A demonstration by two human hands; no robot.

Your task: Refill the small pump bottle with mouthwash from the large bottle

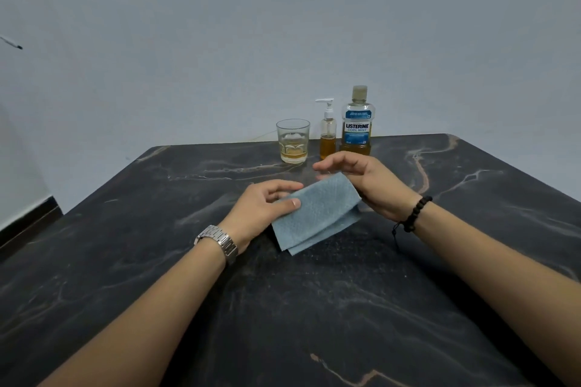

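Dark marbled stone with pale and rust veins makes up the table, which runs back to a plain grey-blue wall; its near corners are cut off by the frame. At the far edge stand three things in a row: a glass tumbler on the left holding a little amber liquid, the small pump bottle in the middle, roughly a third full of amber liquid with its white pump on, and the large bottle on the right, capped and labelled Listerine Cool Mint, its base hidden behind the right hand. The finer print on the label is too small to read. Nearer, a folded blue-grey cloth lies between the hands. The left hand, with a metal watch on its wrist, pinches the cloth's left edge, thumb on top and fingers under it. The right hand, with a dark bead bracelet on its wrist, arches over the cloth's far right corner with fingers loosely curved and apart; whether they touch the cloth cannot be told. Both forearms run out of the frame at the bottom.
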